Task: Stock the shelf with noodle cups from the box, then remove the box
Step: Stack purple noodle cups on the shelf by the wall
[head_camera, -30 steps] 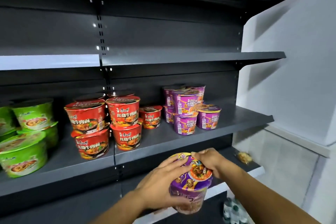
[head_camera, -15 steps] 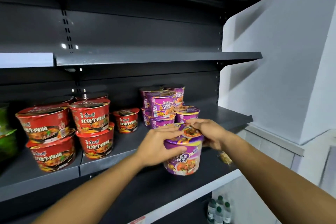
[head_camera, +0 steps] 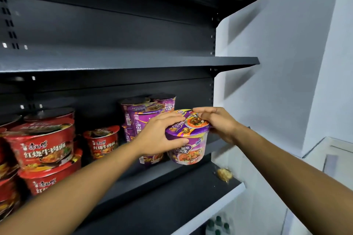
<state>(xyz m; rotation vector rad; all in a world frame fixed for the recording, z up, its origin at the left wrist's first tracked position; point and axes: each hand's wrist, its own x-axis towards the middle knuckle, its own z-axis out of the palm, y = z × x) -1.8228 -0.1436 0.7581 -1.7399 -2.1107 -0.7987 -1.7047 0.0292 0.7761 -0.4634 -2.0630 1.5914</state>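
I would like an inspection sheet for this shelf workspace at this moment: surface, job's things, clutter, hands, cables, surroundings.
Surface: middle shelf, dark metal, partly stocked; bare space at its right end.
Job's things: purple noodle cup held in front of the stacked purple cups; red cups stand to their left; the box is not in view.
Clutter: small yellowish packet on the lower shelf.
Hands: left hand grips the cup's side and lid; right hand holds its lid rim.
Cables: nothing seen.
Surroundings: white wall on the right; bottles below.
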